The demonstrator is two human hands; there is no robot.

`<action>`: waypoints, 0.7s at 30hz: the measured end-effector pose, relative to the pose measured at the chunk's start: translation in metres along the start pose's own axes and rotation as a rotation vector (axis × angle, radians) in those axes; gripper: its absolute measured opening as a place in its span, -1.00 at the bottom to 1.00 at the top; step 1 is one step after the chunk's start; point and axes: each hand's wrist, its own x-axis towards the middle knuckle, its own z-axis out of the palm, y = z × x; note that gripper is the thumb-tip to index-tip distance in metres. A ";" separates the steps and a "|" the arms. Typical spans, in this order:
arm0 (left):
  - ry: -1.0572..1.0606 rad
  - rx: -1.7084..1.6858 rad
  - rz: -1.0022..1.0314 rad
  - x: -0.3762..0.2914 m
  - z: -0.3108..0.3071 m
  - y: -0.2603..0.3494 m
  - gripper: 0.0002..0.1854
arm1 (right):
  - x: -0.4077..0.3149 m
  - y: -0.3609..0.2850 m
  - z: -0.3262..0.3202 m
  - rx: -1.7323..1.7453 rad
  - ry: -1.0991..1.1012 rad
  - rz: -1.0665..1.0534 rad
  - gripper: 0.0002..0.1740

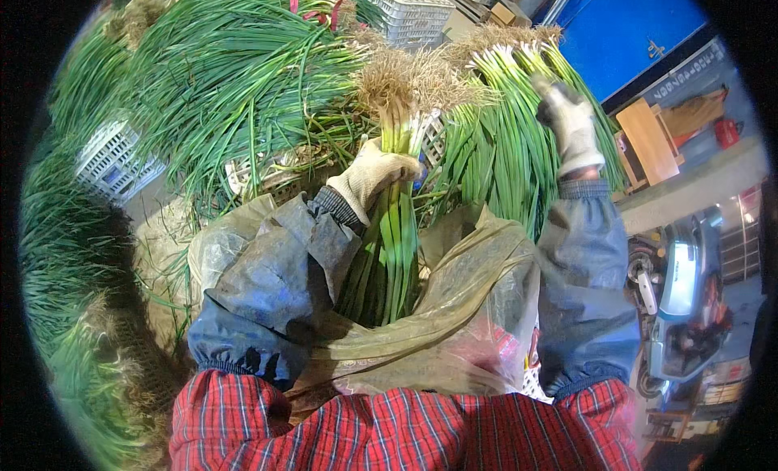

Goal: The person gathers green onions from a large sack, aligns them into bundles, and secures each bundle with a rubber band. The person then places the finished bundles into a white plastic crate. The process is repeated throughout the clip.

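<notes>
In a cream knit glove, my left hand (378, 172) is closed round the pale stems of a bunch of green onions (395, 228). Its bushy roots point away from me and the leaves hang toward my lap, over a translucent plastic sheet (462, 289). My right hand (568, 118), gloved in white with dark fingertips, is over a row of green onion bunches (504, 149) on the right, near their white stems. Its fingers are blurred, so whether they grip anything cannot be told. Grey-blue sleeve covers reach up both forearms.
A big heap of green onions (243, 76) spreads over the upper left, partly tied with red ribbon (335, 9). White plastic crates stand at the left (115, 161) and top (413, 15). More onions (67, 228) lie far left. A wooden stool (647, 143) and a parked scooter (678, 301) are at right.
</notes>
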 end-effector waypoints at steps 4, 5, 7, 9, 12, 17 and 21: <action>-0.028 0.028 0.015 -0.004 0.003 0.006 -0.81 | -0.034 0.049 0.006 0.014 -0.562 0.196 -0.40; -0.044 0.057 0.021 -0.003 0.007 0.007 -0.81 | -0.045 0.064 0.007 0.199 -0.556 0.174 -0.40; -0.101 0.039 0.035 -0.003 0.006 0.007 -0.79 | -0.063 0.066 0.012 0.328 -0.655 0.145 -0.36; -0.129 -0.038 0.040 -0.007 0.010 0.007 -0.77 | -0.072 0.068 0.017 0.387 -0.722 0.115 -0.34; -0.121 -0.042 0.028 -0.010 0.014 0.009 -0.76 | -0.084 0.057 0.030 0.407 -0.732 0.088 -0.40; -0.232 -0.135 0.058 0.000 0.011 -0.005 -0.69 | -0.089 0.058 0.050 0.448 -0.752 0.024 -0.50; -0.342 -0.030 0.069 0.009 -0.007 -0.009 -0.70 | -0.089 0.058 0.065 0.405 -0.718 0.043 -0.54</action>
